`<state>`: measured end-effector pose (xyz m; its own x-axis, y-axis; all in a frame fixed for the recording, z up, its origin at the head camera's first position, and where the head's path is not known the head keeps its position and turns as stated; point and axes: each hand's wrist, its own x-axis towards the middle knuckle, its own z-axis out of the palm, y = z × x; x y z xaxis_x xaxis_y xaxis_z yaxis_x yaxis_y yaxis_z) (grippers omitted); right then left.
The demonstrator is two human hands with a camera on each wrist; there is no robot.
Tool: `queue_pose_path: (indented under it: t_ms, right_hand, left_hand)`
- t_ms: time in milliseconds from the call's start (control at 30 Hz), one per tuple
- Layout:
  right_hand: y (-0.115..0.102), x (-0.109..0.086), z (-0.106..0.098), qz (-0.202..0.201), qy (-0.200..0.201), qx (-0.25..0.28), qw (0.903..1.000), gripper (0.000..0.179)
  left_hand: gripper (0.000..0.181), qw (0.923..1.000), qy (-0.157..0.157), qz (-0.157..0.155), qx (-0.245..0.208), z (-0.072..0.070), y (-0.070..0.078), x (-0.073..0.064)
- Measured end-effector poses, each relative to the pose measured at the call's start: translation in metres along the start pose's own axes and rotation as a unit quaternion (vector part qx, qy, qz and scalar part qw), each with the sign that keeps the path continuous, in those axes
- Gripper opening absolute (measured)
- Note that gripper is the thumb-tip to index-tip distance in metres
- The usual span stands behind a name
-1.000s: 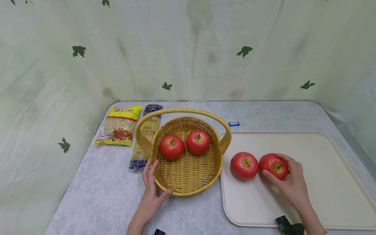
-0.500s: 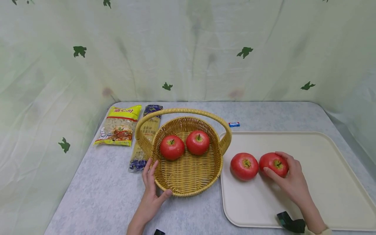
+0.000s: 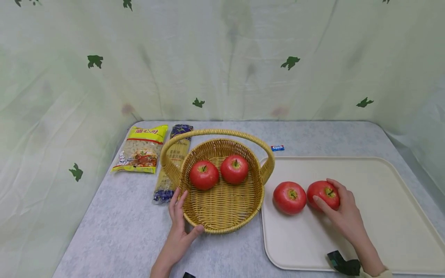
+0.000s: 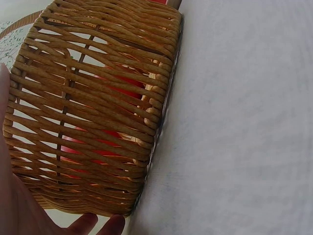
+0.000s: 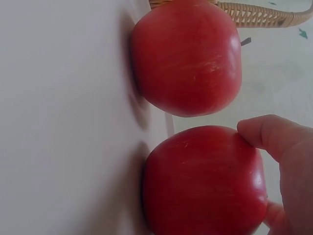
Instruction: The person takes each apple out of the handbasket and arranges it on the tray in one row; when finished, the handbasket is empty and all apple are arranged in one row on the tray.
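Observation:
A woven basket with a tall arched handle stands left of the tray, with two red apples inside at its back. My left hand rests against the basket's front left, fingers spread along the side and thumb at the front rim. In the left wrist view the woven wall fills the space beside the hand. On the cream tray my right hand grips a red apple between thumb and fingers. Just left of it sits another red apple.
Behind the basket's left side lie a yellow-topped bag of pasta and a long pack of spaghetti. A small blue and red packet lies behind the tray's left corner. A pale curtain with green leaf shapes hangs around the table.
The apple in my right hand has turned a little, its stem end tipping away from me. The right thumb has shifted slightly with it. My left hand and the basket keep their places.

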<state>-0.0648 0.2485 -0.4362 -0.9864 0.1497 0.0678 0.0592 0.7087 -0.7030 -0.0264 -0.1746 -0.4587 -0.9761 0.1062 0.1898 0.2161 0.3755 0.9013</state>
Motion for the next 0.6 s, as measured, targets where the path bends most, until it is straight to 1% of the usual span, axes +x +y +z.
queue_pose_path:
  t_ms: [267,467,533,600]
  right_hand:
    - [0.0002,-0.0014,0.0008,0.002,-0.004,-0.009,1.0000,0.075]
    - [0.0010,-0.0034,0.0025,0.004,-0.013,-0.010,0.9999,0.085]
    - [0.0003,-0.0045,0.0027,0.002,-0.005,-0.010,0.9999,0.087]
    - [-0.0019,-0.0058,0.0016,-0.003,0.016,-0.009,0.9998,0.085]
  left_hand:
    - [0.097,1.0000,-0.002,0.002,0.002,0.0001,-0.0002,-0.0009]
    - [0.096,1.0000,-0.004,0.003,0.004,-0.0003,0.0002,-0.0009]
    - [0.096,1.0000,-0.003,0.003,0.002,0.0000,0.0005,-0.0010]
    - [0.096,1.0000,-0.002,0.002,0.002,0.0002,0.0006,-0.0010]
